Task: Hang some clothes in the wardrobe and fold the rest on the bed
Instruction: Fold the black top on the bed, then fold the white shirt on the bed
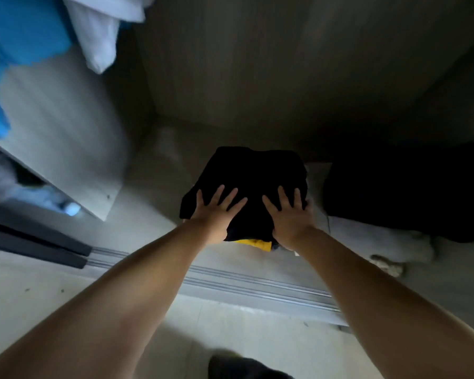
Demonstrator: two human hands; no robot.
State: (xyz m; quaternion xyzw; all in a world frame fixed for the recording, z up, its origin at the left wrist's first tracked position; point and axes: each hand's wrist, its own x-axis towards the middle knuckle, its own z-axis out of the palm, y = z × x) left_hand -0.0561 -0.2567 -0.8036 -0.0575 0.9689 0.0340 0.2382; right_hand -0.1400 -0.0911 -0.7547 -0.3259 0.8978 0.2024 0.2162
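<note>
From above, both hands press flat on a folded black cloth garment (pixel 253 181) lying on the wardrobe floor (pixel 153 181), near its front edge. The left hand (pixel 216 217) and right hand (pixel 292 218) have fingers straight and spread wide. A yellow cloth edge (pixel 253 244) peeks beneath. A blue hanging garment (pixel 17 36) shows upper left.

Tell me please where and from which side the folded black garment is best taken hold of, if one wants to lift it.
Probably by its two side edges, from the near side. The black garment is a flat folded bundle; the left hand and right hand lie spread on top. A yellow piece shows under its near edge, so sliding fingers underneath would likely keep the stack together.
</note>
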